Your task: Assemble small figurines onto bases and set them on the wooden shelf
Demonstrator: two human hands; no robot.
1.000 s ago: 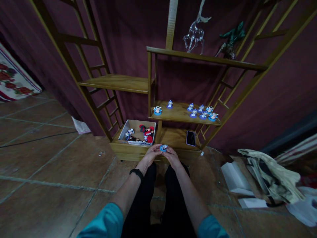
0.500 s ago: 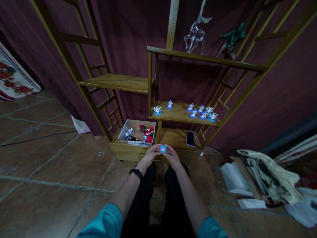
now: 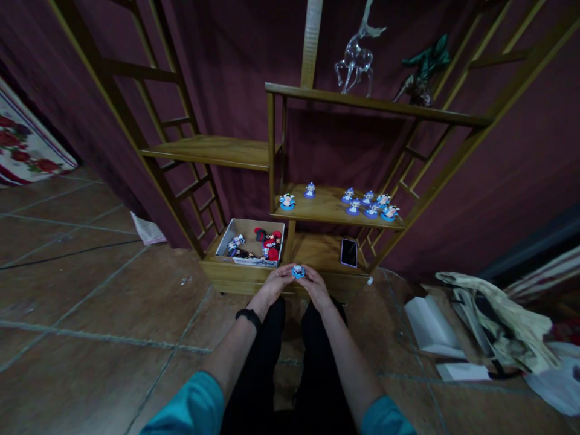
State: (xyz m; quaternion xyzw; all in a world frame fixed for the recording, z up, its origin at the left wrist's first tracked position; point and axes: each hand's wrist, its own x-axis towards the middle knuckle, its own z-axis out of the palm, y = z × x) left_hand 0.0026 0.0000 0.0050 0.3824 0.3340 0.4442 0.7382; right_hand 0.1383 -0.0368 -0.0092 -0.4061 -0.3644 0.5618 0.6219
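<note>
Between my fingertips, in front of the shelf unit, is a small figurine [image 3: 298, 271] with a blue round base. My left hand [image 3: 277, 283] grips it from the left, and my right hand [image 3: 316, 286] from the right. Several similar blue and purple figurines [image 3: 354, 207] stand on the middle shelf [image 3: 319, 207], most of them grouped at its right end. Two more, a blue-based figurine [image 3: 287, 202] and a purple one [image 3: 310, 191], stand at its left end. Just beyond my left hand, an open cardboard box [image 3: 247, 227] holds several red, black and white figurines [image 3: 272, 241].
A phone or tablet [image 3: 348, 252] lies on the lower shelf [image 3: 312, 252]. Above, a clear deer ornament [image 3: 356, 60] and a green-brown statuette [image 3: 423, 72] stand on the upper shelf [image 3: 376, 106]. White boxes [image 3: 432, 326] and a cloth bag [image 3: 507, 320] lie on the floor at right.
The figurine has tilted in my fingers, so its round base no longer faces me and its upper part shows. My hands stay nearly in place; the view has shifted slightly.
</note>
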